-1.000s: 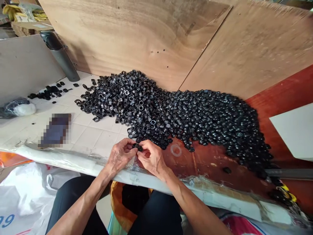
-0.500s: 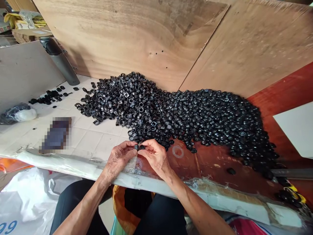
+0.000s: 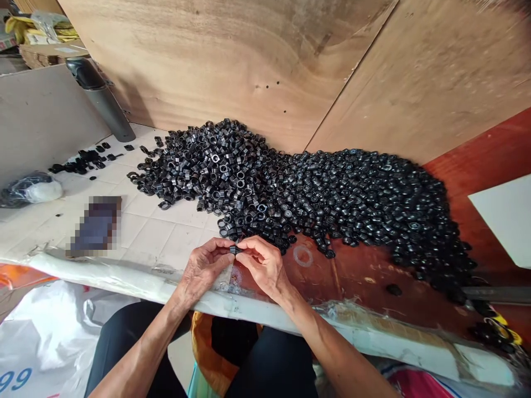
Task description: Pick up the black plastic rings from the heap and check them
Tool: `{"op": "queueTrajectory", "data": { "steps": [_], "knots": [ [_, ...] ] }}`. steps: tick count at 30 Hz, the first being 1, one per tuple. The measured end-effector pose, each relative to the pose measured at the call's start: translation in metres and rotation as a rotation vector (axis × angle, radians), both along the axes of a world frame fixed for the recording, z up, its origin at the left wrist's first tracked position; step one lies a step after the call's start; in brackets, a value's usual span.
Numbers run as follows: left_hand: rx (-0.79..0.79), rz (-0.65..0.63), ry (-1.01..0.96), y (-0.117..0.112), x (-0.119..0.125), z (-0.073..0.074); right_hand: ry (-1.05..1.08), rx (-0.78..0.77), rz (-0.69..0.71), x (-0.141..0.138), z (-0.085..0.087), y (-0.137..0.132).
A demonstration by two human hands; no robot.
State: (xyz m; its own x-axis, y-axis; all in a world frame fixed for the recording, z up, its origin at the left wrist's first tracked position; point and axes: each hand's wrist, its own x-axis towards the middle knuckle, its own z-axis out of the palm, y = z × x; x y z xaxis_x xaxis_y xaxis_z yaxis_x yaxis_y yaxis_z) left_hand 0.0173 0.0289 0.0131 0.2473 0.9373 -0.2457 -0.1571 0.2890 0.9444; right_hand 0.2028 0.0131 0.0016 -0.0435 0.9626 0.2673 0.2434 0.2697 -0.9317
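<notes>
Low in the middle of the frame, the left hand (image 3: 203,269) and right hand (image 3: 264,265) meet fingertip to fingertip, both pinched on a small black part (image 3: 234,250), probably to press its halves together. It hangs just above the table (image 3: 166,235), with the heap of black rings (image 3: 315,204) close behind, within reach. Plywood sheets (image 3: 249,55) wall the back, and a grey tube (image 3: 103,99) leans at upper left.

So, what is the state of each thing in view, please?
left hand, fingertips pinched on the small black part.
right hand, fingertips pinched on the same part.
small black part, held between both hands near the front edge of the table.
black ring pile, loose heap spread on the table.
grey tube, tilted, foot on the table.
plastic bag, crumpled, lying far left.
</notes>
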Motion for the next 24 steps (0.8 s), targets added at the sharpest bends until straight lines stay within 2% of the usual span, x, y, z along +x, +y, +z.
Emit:
{"op": "queueTrajectory", "data": {
  "steps": [4,8,17,19,24],
  "knots": [
    [0.054,0.0,0.002,-0.001,0.0,-0.005,-0.025,0.054,0.0,0.0,-0.006,0.001],
    [0.066,0.002,0.004,-0.001,0.001,-0.004,-0.043,0.036,-0.035,-0.001,-0.009,0.001],
    [0.115,0.026,0.062,-0.003,0.005,-0.003,-0.087,0.189,-0.005,0.001,-0.001,0.002],
    [0.126,0.019,0.067,-0.003,0.005,-0.005,-0.082,0.164,-0.007,0.001,-0.003,0.002],
    [0.224,-0.018,0.08,-0.004,0.003,-0.012,0.009,-0.027,-0.027,-0.002,-0.009,-0.001]
  ]
}}
